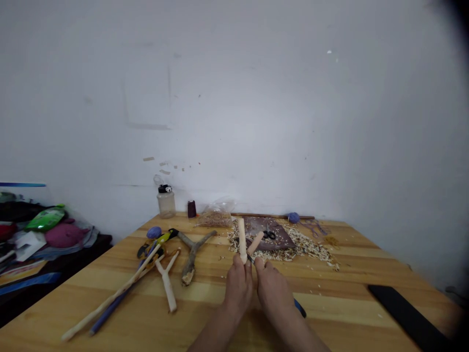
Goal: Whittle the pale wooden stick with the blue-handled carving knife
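Observation:
A peeled, pale forked stick [241,239] stands upright near the table's middle, its two prongs pointing up and away. My left hand [238,283] is closed around its lower part. Close beside it, my right hand [273,288] is closed on a knife, whose dark blade [250,259] touches the wood near the fork. The knife's blue handle end [300,308] sticks out beyond my right hand. Wood shavings [311,247] lie behind my hands, around and on a dark brown sheet [256,227] that bears black-handled scissors [269,234].
On the left are a pale forked stick [166,283], a bark-covered one [191,254] and long sticks [110,303]. A bottle [166,203], thread spool [191,209] and plastic bag [216,217] stand at the back. A black flat object [406,315] lies right.

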Demonstrator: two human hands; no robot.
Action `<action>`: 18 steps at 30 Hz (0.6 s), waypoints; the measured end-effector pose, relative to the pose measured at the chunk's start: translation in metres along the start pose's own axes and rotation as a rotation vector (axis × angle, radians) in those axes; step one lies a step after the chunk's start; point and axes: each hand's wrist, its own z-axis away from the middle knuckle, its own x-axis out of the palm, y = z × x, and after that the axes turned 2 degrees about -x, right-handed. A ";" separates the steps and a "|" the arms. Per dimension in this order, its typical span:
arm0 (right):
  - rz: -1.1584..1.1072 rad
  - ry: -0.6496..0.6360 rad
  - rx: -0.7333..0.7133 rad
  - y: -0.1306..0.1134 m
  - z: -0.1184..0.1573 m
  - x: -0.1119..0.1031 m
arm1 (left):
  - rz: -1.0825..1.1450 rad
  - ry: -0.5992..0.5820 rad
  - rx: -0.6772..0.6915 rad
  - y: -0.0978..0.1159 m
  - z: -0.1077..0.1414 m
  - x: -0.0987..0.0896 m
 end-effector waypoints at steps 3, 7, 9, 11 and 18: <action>-0.070 -0.016 0.011 -0.002 -0.001 -0.003 | 0.021 -0.013 -0.050 0.005 0.002 0.001; -0.217 -0.030 0.029 -0.003 -0.005 -0.009 | 0.114 -0.009 -0.060 0.010 0.006 0.003; -0.340 -0.012 0.018 0.001 -0.007 -0.008 | 0.149 0.008 -0.036 0.010 0.006 0.005; -0.522 0.014 -0.014 0.008 -0.010 -0.005 | 0.213 -0.017 -0.046 0.007 0.004 0.006; -0.960 0.073 -0.077 0.032 -0.020 0.013 | 0.693 -0.295 -0.254 -0.002 -0.005 0.008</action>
